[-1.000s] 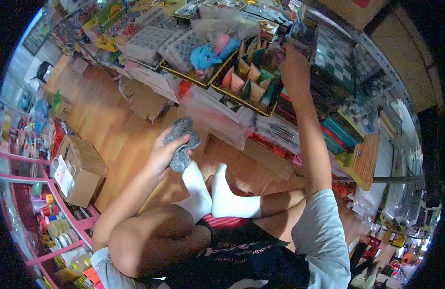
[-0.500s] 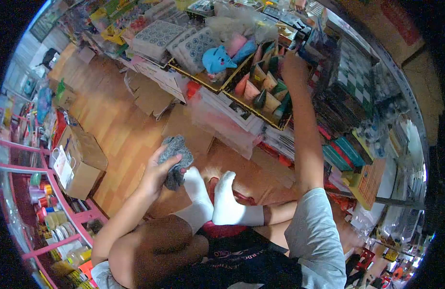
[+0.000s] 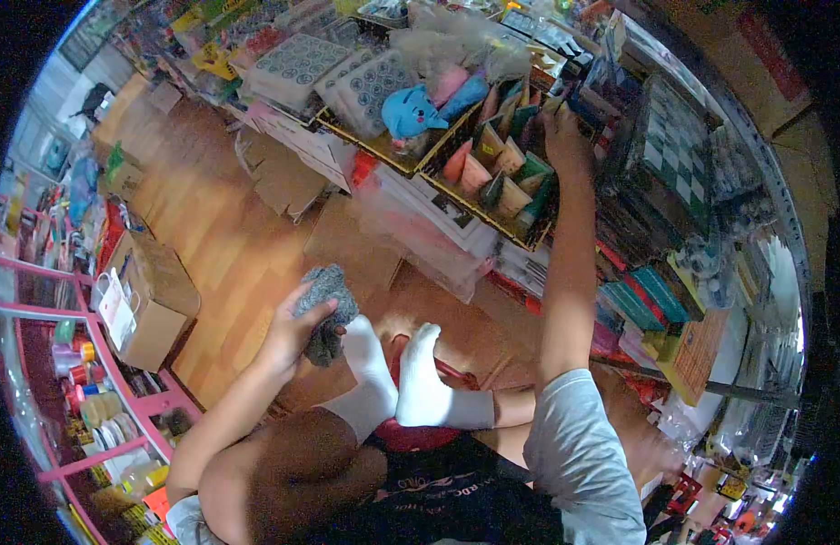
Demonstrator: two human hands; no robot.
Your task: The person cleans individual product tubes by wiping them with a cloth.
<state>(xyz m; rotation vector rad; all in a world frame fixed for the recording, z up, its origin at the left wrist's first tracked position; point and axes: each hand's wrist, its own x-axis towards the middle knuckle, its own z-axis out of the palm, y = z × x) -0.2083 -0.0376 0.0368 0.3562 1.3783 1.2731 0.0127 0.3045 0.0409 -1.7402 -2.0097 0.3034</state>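
Fingers wrapped round a crumpled grey cloth [image 3: 327, 295], my left hand [image 3: 297, 331] is raised above the floor beside my white-socked feet [image 3: 424, 386]. My right hand [image 3: 565, 127] reaches to the back right edge of a basket [image 3: 479, 213] that holds several upright packets [image 3: 475, 173] in pink, peach and green. Its fingertips are small and dim among the packets, so what they touch or grip cannot be made out. Left of the basket, a blue cartoon-faced item [image 3: 411, 113] lies in a second tray [image 3: 370, 145].
Dark boxed sets with a green-and-white checkered top [image 3: 674, 150] are stacked right of my right arm. A cardboard box [image 3: 147, 300] stands on the wooden floor [image 3: 224, 318] at left, near a pink shelf [image 3: 120, 391]. Clear packs [image 3: 297, 68] lie at the upper left.
My right hand has shifted slightly right and down at the basket's back edge. My left hand, still holding the grey cloth, has moved slightly left.
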